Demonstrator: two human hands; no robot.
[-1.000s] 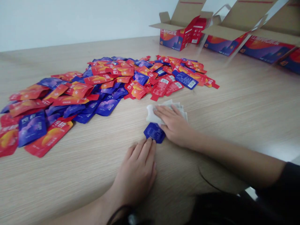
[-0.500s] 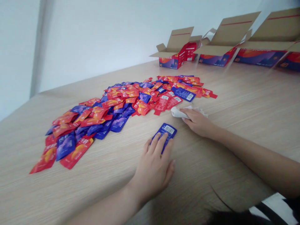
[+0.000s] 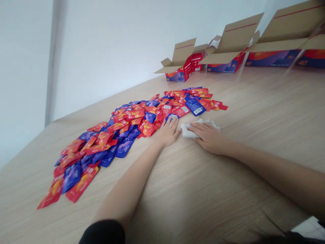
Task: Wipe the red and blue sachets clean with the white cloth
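Note:
My left hand is stretched far forward, its fingers flat on a blue sachet at the near edge of the pile of red and blue sachets. My right hand lies palm down with fingers flat on a crumpled white cloth just right of the left hand. Both forearms reach across the wooden table.
Several open cardboard boxes with red and purple print stand along the far edge: a small box, a middle box and a large box. A white wall rises behind the table at left.
My left hand has slid the blue sachet forward from the bare table into the edge of the pile. The right hand stays on the cloth. The view has tilted up and left.

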